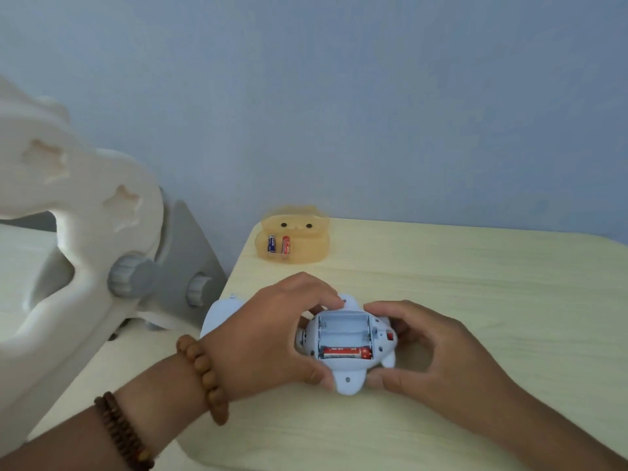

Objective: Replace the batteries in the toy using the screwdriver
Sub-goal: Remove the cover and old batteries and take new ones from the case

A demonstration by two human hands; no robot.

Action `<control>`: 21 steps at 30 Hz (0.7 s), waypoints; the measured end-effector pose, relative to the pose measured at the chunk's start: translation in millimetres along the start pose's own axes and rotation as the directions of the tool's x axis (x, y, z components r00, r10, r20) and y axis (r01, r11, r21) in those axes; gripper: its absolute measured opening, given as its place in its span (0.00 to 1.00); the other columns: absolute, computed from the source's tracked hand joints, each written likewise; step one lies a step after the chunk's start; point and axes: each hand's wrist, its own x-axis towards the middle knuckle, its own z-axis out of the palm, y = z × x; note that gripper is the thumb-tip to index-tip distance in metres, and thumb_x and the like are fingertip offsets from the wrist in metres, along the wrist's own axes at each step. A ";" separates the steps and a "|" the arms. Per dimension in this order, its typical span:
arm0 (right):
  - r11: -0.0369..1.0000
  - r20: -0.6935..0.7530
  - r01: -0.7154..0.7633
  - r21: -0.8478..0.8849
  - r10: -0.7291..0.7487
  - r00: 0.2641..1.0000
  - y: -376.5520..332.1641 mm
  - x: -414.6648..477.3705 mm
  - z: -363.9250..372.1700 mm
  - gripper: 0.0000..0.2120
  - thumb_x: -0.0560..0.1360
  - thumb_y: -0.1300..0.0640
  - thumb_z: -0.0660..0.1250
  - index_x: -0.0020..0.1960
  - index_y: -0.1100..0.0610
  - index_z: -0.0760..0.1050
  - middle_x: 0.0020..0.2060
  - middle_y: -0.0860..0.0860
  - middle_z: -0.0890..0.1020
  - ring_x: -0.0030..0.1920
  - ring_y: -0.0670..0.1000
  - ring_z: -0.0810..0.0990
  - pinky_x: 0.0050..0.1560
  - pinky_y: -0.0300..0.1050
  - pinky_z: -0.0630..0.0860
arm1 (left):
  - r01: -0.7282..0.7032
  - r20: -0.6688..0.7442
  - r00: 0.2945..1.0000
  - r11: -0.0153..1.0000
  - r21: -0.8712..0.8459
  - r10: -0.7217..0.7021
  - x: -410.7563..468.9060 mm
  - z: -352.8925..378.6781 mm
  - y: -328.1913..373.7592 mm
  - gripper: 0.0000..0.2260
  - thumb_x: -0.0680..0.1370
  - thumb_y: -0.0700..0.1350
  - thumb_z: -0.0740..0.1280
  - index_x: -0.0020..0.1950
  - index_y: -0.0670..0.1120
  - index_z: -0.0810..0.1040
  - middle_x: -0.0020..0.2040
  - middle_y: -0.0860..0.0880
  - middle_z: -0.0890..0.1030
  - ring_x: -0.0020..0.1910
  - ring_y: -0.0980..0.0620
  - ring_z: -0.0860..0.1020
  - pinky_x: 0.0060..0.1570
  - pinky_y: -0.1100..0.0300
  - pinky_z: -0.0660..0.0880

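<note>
A pale blue toy (pixel 350 379) lies belly-up on the light wooden table (pixel 475 277), its battery bay (pixel 345 331) uncovered. One red battery (pixel 346 352) sits in the nearest slot; the other slots show bare. My left hand (pixel 268 334) grips the toy's left side, fingers curled over its far edge and thumb at the near edge. My right hand (pixel 431 351) holds the right side, fingers curled round it. No screwdriver is visible. A blue battery (pixel 271 243) and a red battery (pixel 285 245) stand in a translucent orange tray (pixel 306 249) at the back.
A pale blue flat piece (pixel 221 311) lies partly hidden behind my left wrist. A large cream plastic piece with star cut-outs and grey knobs (pixel 129 277) stands at the left, beside the table's edge. A blue wall rises behind.
</note>
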 end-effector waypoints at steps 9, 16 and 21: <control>1.000 -0.049 0.000 0.002 0.000 0.999 4.6 -3.3 3.0 0.30 0.61 0.51 0.84 0.61 0.41 0.79 0.53 0.39 0.84 0.55 0.43 0.83 0.53 0.30 0.75 | 0.143 -0.169 0.975 0.990 -0.018 -0.144 11.0 20.1 33.4 0.15 0.69 0.56 0.72 0.53 0.58 0.72 0.51 0.61 0.74 0.49 0.62 0.75 0.43 0.69 0.71; 1.000 -0.041 0.015 0.009 -0.014 0.999 6.1 -3.7 1.4 0.30 0.61 0.54 0.84 0.60 0.41 0.79 0.53 0.39 0.83 0.54 0.43 0.82 0.52 0.28 0.74 | 0.190 -0.164 0.966 0.978 -0.084 -0.201 22.7 36.0 40.9 0.18 0.66 0.56 0.74 0.50 0.58 0.70 0.49 0.58 0.73 0.46 0.61 0.73 0.41 0.67 0.71; 0.998 -0.053 0.039 0.046 -0.037 0.998 8.2 -3.4 2.0 0.29 0.61 0.50 0.81 0.61 0.42 0.79 0.53 0.40 0.83 0.55 0.45 0.82 0.52 0.30 0.75 | 0.242 -0.120 0.957 0.955 -0.170 -0.264 25.1 39.8 46.0 0.21 0.58 0.61 0.68 0.48 0.59 0.68 0.46 0.58 0.74 0.42 0.62 0.75 0.36 0.70 0.70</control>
